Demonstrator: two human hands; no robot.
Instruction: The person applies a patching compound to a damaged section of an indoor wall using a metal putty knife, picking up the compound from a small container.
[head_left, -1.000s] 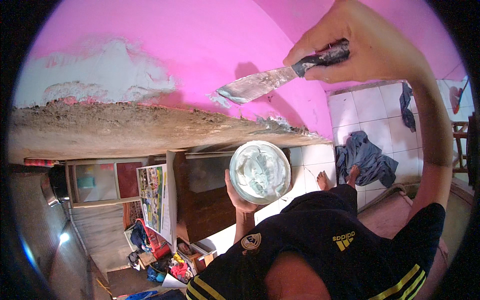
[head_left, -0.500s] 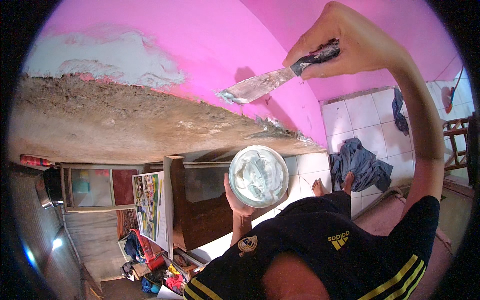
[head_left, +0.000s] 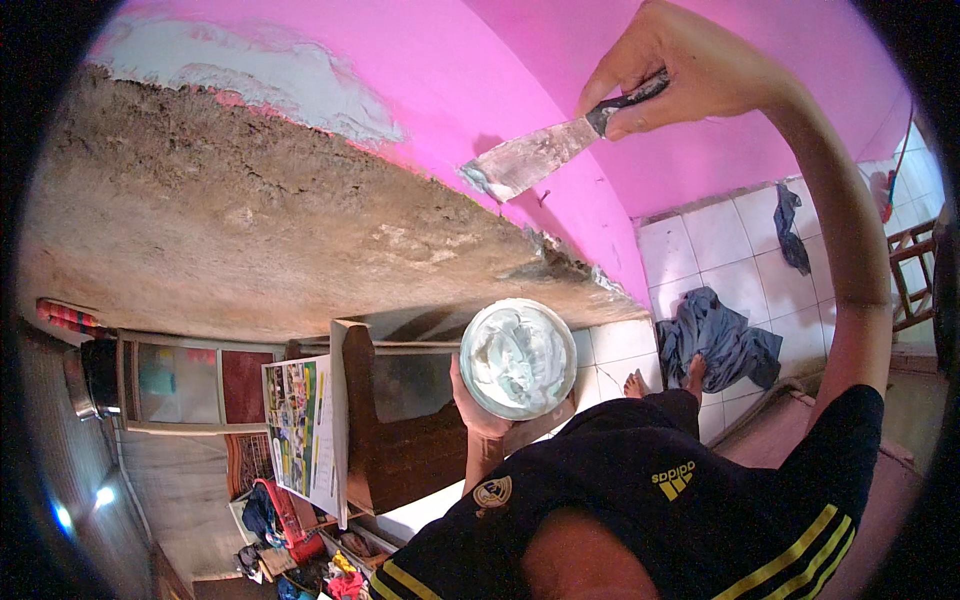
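Observation:
My right hand (head_left: 680, 75) is raised at the upper right, its fingers closed round the dark handle of a putty knife (head_left: 535, 155). Whitish paste clings to the blade's tip, which lies at the pink wall (head_left: 440, 85) near its broken lower edge; whether it touches I cannot tell. Low in front of my body, my left hand (head_left: 480, 408) holds up a round tub (head_left: 518, 360) from its side and underneath. Creamy white filler paste fills the tub, its surface swirled. A patch of pale grey filler (head_left: 260, 80) covers the wall's edge at the upper left.
Below the pink paint runs bare, rough brown wall (head_left: 250, 210). A brown wooden cabinet (head_left: 400, 430) stands beside the tub, with cluttered belongings (head_left: 320, 570) at the lower left. Dark cloth (head_left: 715, 335) lies on the white tiled floor (head_left: 670, 250) by my feet. A wooden frame (head_left: 912, 275) stands far right.
The view has shifted, so the wall and filler patch sit higher. The putty knife's tip has moved slightly right and up in the picture. Both hands keep their hold.

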